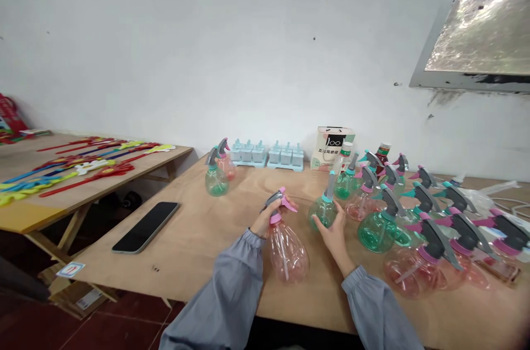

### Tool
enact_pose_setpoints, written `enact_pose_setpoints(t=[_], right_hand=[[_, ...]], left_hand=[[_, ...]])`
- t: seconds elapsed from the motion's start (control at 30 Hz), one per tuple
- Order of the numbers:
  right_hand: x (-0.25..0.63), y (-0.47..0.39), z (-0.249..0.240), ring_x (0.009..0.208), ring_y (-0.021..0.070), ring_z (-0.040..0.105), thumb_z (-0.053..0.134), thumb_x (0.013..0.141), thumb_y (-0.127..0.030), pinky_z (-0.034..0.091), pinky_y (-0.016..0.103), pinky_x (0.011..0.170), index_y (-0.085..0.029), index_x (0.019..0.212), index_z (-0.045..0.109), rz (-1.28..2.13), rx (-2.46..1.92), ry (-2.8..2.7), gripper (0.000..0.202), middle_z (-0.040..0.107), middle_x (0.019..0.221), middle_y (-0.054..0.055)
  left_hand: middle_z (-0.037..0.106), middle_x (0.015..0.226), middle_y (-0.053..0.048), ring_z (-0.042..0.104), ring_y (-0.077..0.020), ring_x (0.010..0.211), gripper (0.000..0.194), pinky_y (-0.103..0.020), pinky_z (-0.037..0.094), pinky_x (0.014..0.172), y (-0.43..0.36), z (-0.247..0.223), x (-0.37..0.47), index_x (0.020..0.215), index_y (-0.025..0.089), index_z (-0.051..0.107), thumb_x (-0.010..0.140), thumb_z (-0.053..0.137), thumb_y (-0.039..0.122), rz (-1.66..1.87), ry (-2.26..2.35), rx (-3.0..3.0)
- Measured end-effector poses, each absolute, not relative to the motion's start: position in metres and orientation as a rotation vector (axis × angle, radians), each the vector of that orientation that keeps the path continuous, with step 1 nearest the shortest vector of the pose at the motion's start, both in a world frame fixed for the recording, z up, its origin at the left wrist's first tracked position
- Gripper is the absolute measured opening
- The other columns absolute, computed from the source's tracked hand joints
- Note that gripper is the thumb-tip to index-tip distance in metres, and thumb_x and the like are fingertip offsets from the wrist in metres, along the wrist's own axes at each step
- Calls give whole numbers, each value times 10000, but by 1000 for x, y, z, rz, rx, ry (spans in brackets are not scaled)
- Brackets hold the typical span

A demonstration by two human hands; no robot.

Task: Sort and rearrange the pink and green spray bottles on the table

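My left hand [267, 218] is closed around the grey-and-pink spray head of a clear pink spray bottle [289, 256], which hangs tilted near the table's front edge. To its right, my right hand [334, 228] grips the round body of a green spray bottle [321, 211] with a grey-and-teal head. Its thumb lies across the front of the green body. Another green spray bottle [216, 180] and a pink spray bottle [226, 165] stand together at the back left. Several more pink and green spray bottles [377, 233] crowd the right side.
Pale blue popsicle moulds [285, 158] sit along the wall beside a paper bag [325, 148]. A smartphone [146, 227] lies at the left of the wooden table [199, 261]. Colourful long toys [99, 176] cover a second table on the left.
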State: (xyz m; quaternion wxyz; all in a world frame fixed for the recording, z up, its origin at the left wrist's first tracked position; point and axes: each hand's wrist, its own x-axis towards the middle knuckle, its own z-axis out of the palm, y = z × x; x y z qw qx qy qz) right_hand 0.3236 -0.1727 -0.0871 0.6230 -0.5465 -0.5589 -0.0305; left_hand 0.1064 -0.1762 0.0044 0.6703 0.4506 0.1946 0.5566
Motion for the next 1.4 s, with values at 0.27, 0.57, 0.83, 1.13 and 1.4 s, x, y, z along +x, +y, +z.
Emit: enact_pose_setpoints(t=[0.27, 0.57, 0.83, 1.13, 1.4], right_hand=[[325, -173, -87, 1248, 316, 481, 653, 795, -648, 368, 526, 1089, -163, 1378, 413, -75, -1240, -1297, 796, 510, 1314, 167], [325, -171, -89, 1259, 322, 480, 656, 789, -649, 389, 520, 1076, -173, 1386, 405, -37, -1247, -1289, 803, 498, 1334, 169], [325, -172, -87, 1259, 319, 484, 664, 784, -639, 389, 520, 1077, -179, 1379, 412, -42, -1251, -1296, 793, 510, 1327, 162], [325, -173, -86, 1255, 318, 484, 667, 784, -631, 399, 516, 1070, -184, 1383, 410, -14, -1242, -1300, 790, 503, 1330, 161], [325, -170, -89, 1245, 318, 497, 677, 785, -611, 405, 526, 1071, -170, 1385, 400, -41, -1204, -1297, 795, 509, 1320, 168]], left_hand=[[682, 644, -22, 661, -164, 620, 445, -314, 544, 709, -174, 5, 103, 769, 167, 657, 631, 798, 565, 1237, 468, 975], [645, 665, -9, 643, -148, 604, 408, -265, 497, 551, -173, 6, 102, 792, 173, 623, 684, 748, 546, 1329, 416, 933], [641, 644, -18, 657, -155, 601, 420, -226, 448, 455, -173, 3, 102, 785, 172, 628, 702, 729, 571, 1320, 499, 960], [646, 596, -27, 644, -158, 570, 403, -287, 529, 596, -180, 10, 101, 689, 168, 652, 704, 728, 563, 1438, 551, 1001], [775, 1054, -90, 698, -298, 1073, 469, -319, 565, 763, -193, 41, 30, 1036, 199, 770, 654, 838, 462, 1497, 1103, 1309]])
